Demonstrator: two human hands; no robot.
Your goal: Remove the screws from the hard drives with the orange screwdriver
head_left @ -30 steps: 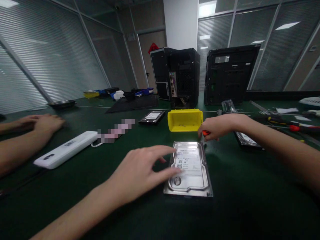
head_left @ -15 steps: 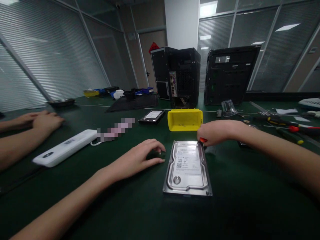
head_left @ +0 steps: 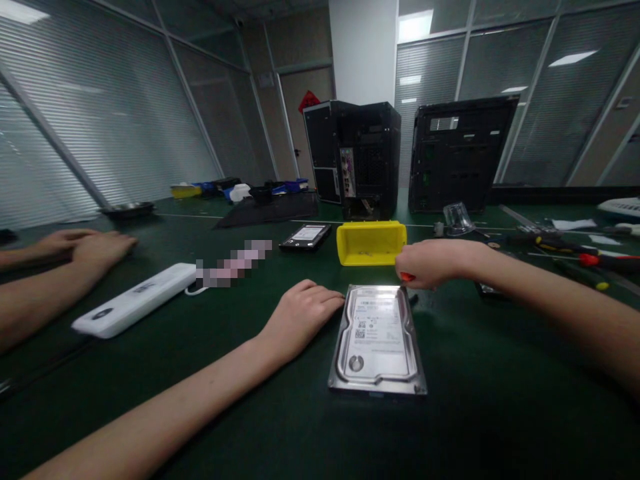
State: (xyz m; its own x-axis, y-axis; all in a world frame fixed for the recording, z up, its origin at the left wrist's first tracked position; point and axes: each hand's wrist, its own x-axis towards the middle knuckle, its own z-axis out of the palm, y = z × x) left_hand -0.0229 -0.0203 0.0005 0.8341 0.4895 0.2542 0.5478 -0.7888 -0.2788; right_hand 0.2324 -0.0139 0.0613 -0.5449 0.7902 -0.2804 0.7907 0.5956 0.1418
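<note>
A silver hard drive (head_left: 380, 340) lies label up on the green table. My left hand (head_left: 305, 313) rests at its left edge, fingers together and touching the side; the thumb is hidden. Beyond the drive's far right corner, my right hand (head_left: 424, 264) is closed around a screwdriver (head_left: 408, 276). Only an orange bit of its handle and a dark end below the fist show. Just behind the drive stands a yellow bin (head_left: 373, 244) with a few tiny parts in it, close to my right knuckles.
A second hard drive (head_left: 305, 237) lies left of the bin. Two black computer cases (head_left: 370, 160) stand at the back. Screwdrivers (head_left: 607, 260) and a clear plastic cup (head_left: 457, 219) are at right. At left are a white power strip (head_left: 137, 300) and another person's hands (head_left: 103, 247).
My left hand has moved right to the drive's edge, and its spread fingers have come together. My right hand stays at the far right corner with the tool.
</note>
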